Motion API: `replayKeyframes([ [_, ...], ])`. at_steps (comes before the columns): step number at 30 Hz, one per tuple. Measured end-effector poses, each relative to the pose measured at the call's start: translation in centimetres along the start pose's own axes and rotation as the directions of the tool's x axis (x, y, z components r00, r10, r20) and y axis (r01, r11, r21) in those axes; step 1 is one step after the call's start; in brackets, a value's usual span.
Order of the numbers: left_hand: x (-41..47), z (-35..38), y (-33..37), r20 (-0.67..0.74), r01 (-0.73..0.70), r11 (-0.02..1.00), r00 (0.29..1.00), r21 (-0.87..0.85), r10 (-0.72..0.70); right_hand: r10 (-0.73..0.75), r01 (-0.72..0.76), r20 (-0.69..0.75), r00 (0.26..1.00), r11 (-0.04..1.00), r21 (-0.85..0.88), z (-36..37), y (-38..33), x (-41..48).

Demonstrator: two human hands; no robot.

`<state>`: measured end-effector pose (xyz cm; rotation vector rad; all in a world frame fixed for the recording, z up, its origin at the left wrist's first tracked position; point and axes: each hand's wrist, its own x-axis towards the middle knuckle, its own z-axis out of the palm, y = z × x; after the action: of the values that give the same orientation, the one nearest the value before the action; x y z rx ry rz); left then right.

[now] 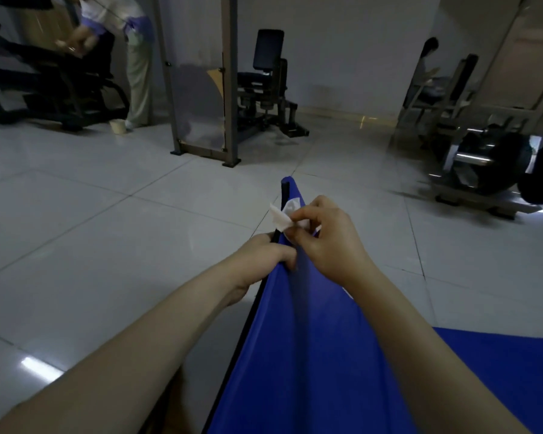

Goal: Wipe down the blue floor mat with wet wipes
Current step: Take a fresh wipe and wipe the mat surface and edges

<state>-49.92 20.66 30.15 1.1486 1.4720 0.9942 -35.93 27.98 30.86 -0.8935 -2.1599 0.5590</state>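
Both hands meet high on the blue mat [311, 339], which stands lifted on edge: my left hand [268, 252] grips its black rim [284, 192], and my right hand [326, 239] pinches the wet wipe [282, 216] against it. I judge it light and floppy, best held by the rim.

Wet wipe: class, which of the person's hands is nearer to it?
Right. The right hand pinches the wet wipe at the lifted edge of the blue mat; the left hand grips that edge just below the wipe.
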Motion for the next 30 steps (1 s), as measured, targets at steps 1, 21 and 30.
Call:
replayKeyframes([
  [1,0.2,-0.2,-0.2,-0.007,0.0,0.999,1.0,-0.05,0.0,0.003,-0.003,-0.025,1.0,1.0,-0.019,0.3,0.2,0.6],
  [21,0.9,-3.8,-0.8,-0.06,0.02,0.977,0.998,-0.213,-0.033,0.085,-0.078,0.111,0.99,0.995,-0.066,3.2,-2.1,3.0],
  [30,0.0,-2.8,-0.1,-0.02,-0.086,0.975,0.996,-0.207,0.084,0.272,-0.274,-0.057,0.961,0.961,-0.037,3.5,1.0,14.2],
])
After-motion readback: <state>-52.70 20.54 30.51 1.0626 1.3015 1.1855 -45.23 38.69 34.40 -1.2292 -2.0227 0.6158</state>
